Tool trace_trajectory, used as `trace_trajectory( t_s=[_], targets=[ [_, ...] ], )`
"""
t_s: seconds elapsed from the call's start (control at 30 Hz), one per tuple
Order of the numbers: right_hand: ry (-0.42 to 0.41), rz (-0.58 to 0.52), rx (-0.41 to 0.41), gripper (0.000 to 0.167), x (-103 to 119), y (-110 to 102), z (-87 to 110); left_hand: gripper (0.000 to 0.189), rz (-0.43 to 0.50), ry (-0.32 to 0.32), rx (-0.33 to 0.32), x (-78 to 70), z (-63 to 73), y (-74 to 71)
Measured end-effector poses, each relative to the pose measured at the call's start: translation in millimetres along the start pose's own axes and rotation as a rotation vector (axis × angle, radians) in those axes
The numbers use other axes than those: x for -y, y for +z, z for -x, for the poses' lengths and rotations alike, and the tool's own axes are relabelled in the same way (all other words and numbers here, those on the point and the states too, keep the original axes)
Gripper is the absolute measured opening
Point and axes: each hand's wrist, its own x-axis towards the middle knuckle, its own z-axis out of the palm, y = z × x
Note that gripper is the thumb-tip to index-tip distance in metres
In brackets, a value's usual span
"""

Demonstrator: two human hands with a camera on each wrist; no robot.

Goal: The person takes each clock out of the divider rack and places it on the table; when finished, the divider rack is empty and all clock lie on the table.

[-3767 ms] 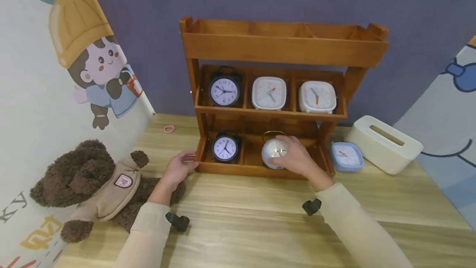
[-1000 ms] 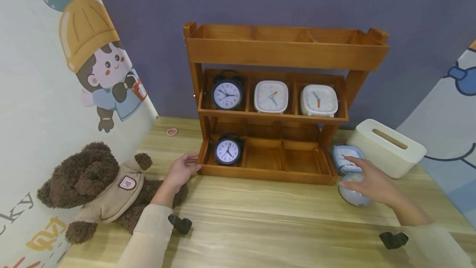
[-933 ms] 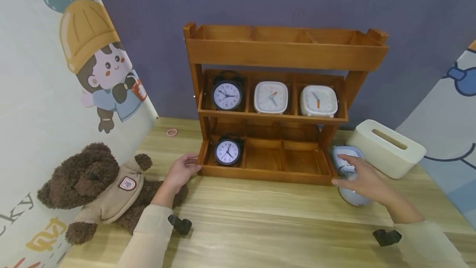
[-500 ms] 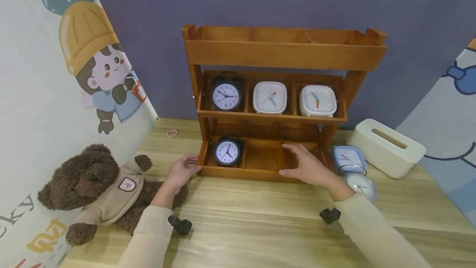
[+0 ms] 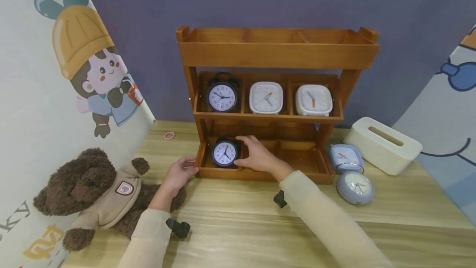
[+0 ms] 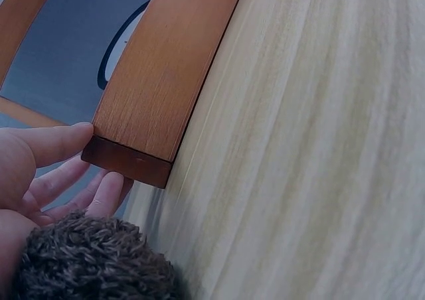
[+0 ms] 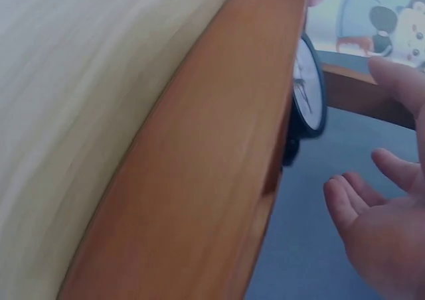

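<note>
My left hand (image 5: 180, 173) holds the lower left corner of the wooden shelf (image 5: 278, 56); the left wrist view shows the thumb at the edge of the front board (image 6: 156, 74) and fingers by its end. My right hand (image 5: 257, 154) is spread at the right side of a black alarm clock (image 5: 224, 153) in the bottom left compartment. In the right wrist view its fingers stand apart from that clock (image 7: 308, 87). On the middle tier sit another black alarm clock (image 5: 222, 97) and two white square clocks (image 5: 266, 97).
Right of the shelf, a round grey-blue alarm clock (image 5: 355, 187) stands before a blue square clock (image 5: 346, 156). Beside them is a cream tissue box (image 5: 383, 146). A brown teddy bear (image 5: 108, 197) lies at the left, with a pink ring (image 5: 169, 135) behind it.
The round clock went from the bottom middle compartment to the table, right of the shelf, where my right hand let go. That hand then moved left to the black clock. My left hand stayed.
</note>
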Motion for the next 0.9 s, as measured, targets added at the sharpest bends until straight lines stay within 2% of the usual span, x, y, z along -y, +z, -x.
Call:
trace_trajectory(
  t_s=[0.23, 0.53, 0.9],
  targets=[
    [-0.050, 0.052, 0.019, 0.079, 4, 21, -20.1, 0.045, -0.004, -0.001, -0.001, 1.3, 0.0, -3.2],
    [-0.069, 0.092, 0.018, 0.093, -4, 37, -31.3, 0.044, -0.006, 0.000, -0.002, 1.0, -0.8, -0.3],
    [-0.178, 0.208, 0.018, 0.096, -2, 48, -43.6, 0.044, 0.005, 0.002, -0.003, 0.0, 1.0, -0.2]
  ],
)
